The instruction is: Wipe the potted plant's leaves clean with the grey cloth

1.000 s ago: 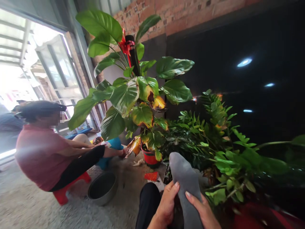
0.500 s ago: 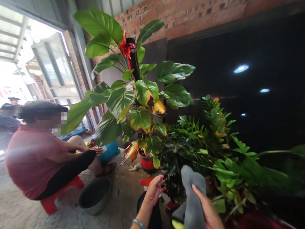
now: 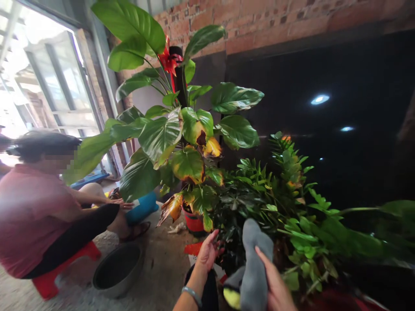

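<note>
My right hand (image 3: 275,287) grips a grey cloth (image 3: 256,263) that hangs over it at the bottom centre, pressed toward a low bushy green plant (image 3: 275,203). My left hand (image 3: 206,252), fingers spread, reaches to the dark leaves at that plant's left side; a bracelet circles its wrist. Behind stands a tall plant with large leaves (image 3: 175,138), some yellowed, in a red pot (image 3: 193,222), with a red bow (image 3: 168,60) on its pole.
A person in a pink shirt (image 3: 29,211) sits on a red stool (image 3: 48,283) at left. A metal basin (image 3: 118,268) lies on the concrete floor. A blue container (image 3: 142,207) is beside the person. Brick wall and dark panel lie behind.
My left hand let go of the grey cloth and moved left to the plant's leaves. The view shifted right, so the seated person slid left.
</note>
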`<act>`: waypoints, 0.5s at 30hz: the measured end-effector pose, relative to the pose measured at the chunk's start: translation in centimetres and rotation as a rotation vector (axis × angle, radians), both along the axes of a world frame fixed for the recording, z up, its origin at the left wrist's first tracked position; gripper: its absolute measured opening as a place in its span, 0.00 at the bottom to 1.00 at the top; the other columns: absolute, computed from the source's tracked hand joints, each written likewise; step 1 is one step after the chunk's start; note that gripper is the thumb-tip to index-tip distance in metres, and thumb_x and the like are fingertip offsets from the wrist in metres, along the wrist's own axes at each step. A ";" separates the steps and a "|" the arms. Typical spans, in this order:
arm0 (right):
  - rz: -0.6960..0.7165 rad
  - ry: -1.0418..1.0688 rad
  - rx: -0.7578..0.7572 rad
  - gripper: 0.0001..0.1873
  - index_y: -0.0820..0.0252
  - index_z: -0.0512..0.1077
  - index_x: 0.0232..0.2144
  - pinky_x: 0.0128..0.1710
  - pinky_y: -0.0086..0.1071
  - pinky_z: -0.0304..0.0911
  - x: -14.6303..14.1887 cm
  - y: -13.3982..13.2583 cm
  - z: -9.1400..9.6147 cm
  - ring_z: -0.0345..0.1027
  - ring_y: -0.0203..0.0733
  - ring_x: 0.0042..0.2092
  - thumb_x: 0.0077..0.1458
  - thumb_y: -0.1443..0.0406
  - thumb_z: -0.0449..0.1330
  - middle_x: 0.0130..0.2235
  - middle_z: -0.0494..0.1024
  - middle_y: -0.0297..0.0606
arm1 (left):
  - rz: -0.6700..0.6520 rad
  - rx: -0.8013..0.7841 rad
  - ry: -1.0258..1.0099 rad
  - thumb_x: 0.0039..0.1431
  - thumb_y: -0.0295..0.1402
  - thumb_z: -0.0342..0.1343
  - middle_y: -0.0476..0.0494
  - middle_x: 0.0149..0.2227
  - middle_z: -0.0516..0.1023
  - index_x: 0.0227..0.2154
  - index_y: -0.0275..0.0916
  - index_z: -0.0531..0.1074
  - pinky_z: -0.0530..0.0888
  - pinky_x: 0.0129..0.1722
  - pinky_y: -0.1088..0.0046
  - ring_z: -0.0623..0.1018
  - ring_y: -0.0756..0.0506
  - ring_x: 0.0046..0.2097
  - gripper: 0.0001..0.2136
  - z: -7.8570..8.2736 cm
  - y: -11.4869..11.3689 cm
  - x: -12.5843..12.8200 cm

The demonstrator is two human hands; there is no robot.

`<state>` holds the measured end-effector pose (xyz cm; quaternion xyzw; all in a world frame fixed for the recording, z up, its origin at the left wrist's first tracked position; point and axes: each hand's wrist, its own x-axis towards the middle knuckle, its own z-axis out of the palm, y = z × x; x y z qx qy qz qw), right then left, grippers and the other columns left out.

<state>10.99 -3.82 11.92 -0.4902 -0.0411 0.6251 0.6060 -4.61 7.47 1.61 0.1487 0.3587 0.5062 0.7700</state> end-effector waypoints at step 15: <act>0.205 -0.334 0.162 0.31 0.63 0.77 0.28 0.30 0.38 0.69 -4.8 -0.5 2.6 0.74 0.50 0.27 0.22 0.47 0.71 0.21 0.78 0.39 | -0.164 0.136 -0.002 0.45 0.36 0.62 0.41 0.32 0.81 0.30 0.38 0.76 0.70 0.48 0.60 0.78 0.37 0.43 0.09 1.0 -1.4 -0.3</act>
